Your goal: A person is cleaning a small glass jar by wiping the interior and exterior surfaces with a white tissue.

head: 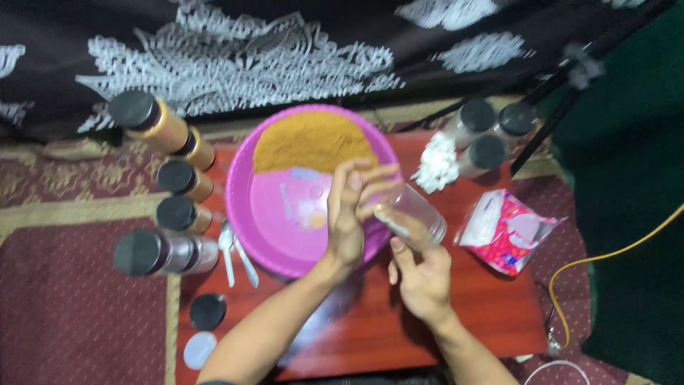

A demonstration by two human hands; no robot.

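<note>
My right hand [422,272] grips an empty clear plastic jar [420,212] lying on its side over the right rim of a pink basin [271,214]. My left hand [354,210] rests its fingers at the jar's mouth, above the basin. Brown powder [311,141] fills the far part of the basin. Both hands are over a low red-brown table [491,299].
Several black-lidded jars of brown powder [165,185] stand left of the basin, with two plastic spoons [235,251], a loose black lid [207,311] and a white disc [199,349]. Empty lidded jars [488,128], white wadding [436,162] and a pink packet [507,229] lie right.
</note>
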